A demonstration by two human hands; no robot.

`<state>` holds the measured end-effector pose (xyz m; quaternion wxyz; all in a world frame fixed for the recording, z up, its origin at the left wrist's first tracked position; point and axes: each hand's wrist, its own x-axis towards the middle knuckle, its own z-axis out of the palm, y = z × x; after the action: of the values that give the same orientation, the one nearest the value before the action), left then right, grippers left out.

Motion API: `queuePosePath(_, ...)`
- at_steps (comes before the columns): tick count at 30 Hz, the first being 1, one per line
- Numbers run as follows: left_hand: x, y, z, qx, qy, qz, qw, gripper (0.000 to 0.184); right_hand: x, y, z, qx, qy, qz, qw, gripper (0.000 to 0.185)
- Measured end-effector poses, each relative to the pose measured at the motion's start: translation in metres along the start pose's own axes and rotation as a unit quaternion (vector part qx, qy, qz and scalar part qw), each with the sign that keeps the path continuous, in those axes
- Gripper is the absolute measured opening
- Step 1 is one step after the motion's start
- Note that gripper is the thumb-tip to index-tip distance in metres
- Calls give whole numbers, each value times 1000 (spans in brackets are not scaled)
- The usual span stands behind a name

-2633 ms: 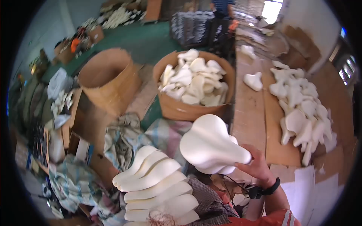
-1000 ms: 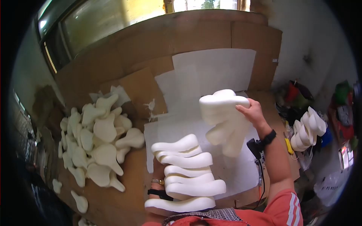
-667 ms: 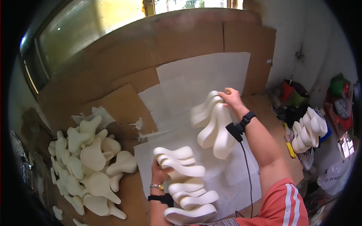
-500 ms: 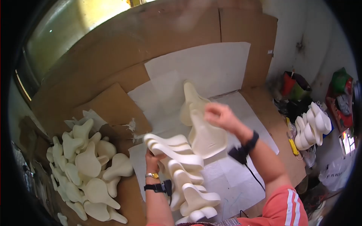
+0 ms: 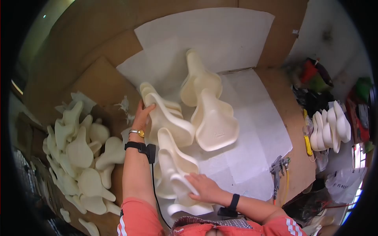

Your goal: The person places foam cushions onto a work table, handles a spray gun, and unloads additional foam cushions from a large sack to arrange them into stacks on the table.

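Observation:
Cream foam bicycle saddle pads lie nested in a row before me. My left hand point(image 5: 145, 113) is closed on the side of the upper stack of saddle pads point(image 5: 167, 122), its thumb on top and its other fingers largely hidden. Lower down, my right hand point(image 5: 204, 188) grips the edge of a saddle pad point(image 5: 183, 187) in the nearer stack, thumb apart from the fingers. A further saddle pad point(image 5: 216, 122) lies right of the left hand, overlapping another pad point(image 5: 201, 80) whose narrow nose points away from me.
White paper point(image 5: 256, 137) covers the cardboard point(image 5: 271, 86) under the pads. A heap of saddle pads point(image 5: 80, 153) lies at left. On the right are a spray gun point(image 5: 278, 169), a yellow-handled cutter point(image 5: 307, 143), another pad stack point(image 5: 330, 128) and a plastic bag point(image 5: 346, 185).
My left hand has moved forward and left with the upper stack, away from the nearer pads. My right hand has come down from the far pads to the near stack. The view has shifted.

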<state>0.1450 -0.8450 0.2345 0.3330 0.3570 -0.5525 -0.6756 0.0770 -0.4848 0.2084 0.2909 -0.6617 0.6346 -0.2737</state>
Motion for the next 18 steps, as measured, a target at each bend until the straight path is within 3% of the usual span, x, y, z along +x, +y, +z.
queuePosePath(3, -35, -7, -17, 53, 31, -12, 998, 79, 5, 7, 4, 11, 3, 46, 999, 68)
queuePosePath(5, -70, -8, -32, 127, 114, -10, 985, 80, 5, 5, 3, 33, -16, 52, 998, 66)
queuePosePath(7, -113, -22, -61, 129, 103, -28, 986, 81, 3, 1, 4, 41, 17, 55, 997, 65)
queuePosePath(9, -169, -38, -81, 150, 26, -117, 981, 65, 2, 2, 8, 46, 18, 66, 997, 65)
queuePosePath(12, -254, -66, -101, 95, 32, -202, 974, 59, -1, -6, 5, 34, 40, 86, 995, 63)
queuePosePath(13, -277, -78, -103, 7, 82, -214, 973, 56, -4, -15, 4, 36, 32, 87, 995, 63)
queuePosePath(14, -299, -88, -107, -79, 131, -223, 963, 53, -8, -28, 1, -16, 87, 44, 995, 63)
queuePosePath(16, -328, -114, -113, -90, 164, -228, 955, 52, -16, -57, -11, -52, 162, -72, 983, 62)
queuePosePath(18, -343, -133, -111, -131, 190, -234, 944, 44, -33, -77, -2, 50, 38, -237, 969, 59)
